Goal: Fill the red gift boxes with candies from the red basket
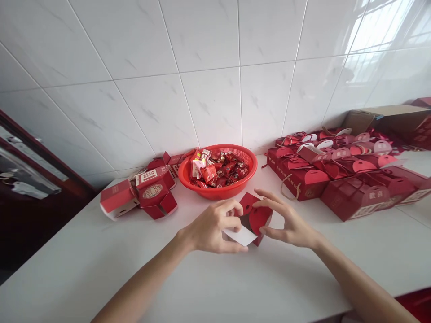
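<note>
A small red paper gift box (259,218) stands on the white counter, its top flaps folded up, one with a rounded edge and small holes. My left hand (215,226) is closed on the near left side of the box, fingers curled over a flap whose white inner face shows. On the right, my right hand (289,220) grips the rounded flap between thumb and fingers, with another finger raised. The inside of the box is mostly hidden by flaps and fingers. Just behind it sits a red plastic basket (215,194) holding wrapped candies (224,170).
At the left lie several unclosed red boxes (156,197). Rows of closed red gift boxes (357,197) with cord handles fill the right side, with a brown cardboard carton (387,114) behind them. A white tiled wall (208,98) bounds the back of the counter (208,287).
</note>
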`<state>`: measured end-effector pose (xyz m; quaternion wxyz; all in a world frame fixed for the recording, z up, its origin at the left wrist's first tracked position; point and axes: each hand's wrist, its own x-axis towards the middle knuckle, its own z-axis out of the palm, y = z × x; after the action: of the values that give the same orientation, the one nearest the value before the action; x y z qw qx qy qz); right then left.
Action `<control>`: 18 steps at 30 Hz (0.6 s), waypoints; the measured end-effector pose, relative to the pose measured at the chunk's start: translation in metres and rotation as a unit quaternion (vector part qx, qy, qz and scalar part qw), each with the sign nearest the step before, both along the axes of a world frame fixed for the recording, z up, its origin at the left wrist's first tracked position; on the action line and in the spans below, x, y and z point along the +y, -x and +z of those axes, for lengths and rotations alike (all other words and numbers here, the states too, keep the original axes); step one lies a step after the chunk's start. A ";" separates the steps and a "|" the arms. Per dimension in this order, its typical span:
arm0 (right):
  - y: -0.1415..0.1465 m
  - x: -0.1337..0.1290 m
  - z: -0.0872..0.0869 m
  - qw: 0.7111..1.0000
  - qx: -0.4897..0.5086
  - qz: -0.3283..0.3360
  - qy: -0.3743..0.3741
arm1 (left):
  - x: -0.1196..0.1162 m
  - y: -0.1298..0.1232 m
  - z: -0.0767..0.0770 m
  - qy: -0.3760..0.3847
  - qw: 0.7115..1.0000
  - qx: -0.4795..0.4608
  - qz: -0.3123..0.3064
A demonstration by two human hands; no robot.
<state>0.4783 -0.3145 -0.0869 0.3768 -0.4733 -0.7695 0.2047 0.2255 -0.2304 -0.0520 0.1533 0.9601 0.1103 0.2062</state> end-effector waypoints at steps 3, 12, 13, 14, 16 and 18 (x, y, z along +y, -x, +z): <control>0.001 -0.001 -0.002 1.000 -0.018 -0.020 -0.013 | -0.002 -0.001 0.000 0.041 0.999 -0.003 0.005; 0.006 -0.001 -0.002 0.999 0.009 -0.039 -0.025 | -0.005 -0.004 0.004 0.003 0.995 0.006 0.095; 0.006 -0.002 0.000 0.998 0.024 -0.041 -0.033 | -0.004 -0.004 0.005 0.019 0.994 0.006 0.105; 0.006 -0.002 0.001 0.998 0.042 -0.040 -0.036 | -0.003 -0.004 0.005 0.041 0.992 0.004 0.115; 0.005 -0.003 0.004 0.995 0.090 -0.025 -0.025 | -0.001 -0.003 0.004 0.102 0.985 0.003 0.138; 0.004 -0.004 0.008 0.988 0.154 0.006 0.010 | 0.001 -0.002 0.004 0.169 0.974 0.003 0.153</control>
<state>0.4748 -0.3189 -0.0785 0.4845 -0.4355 -0.7031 0.2851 0.2278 -0.2290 -0.0483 0.2794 0.8926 0.2899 0.2030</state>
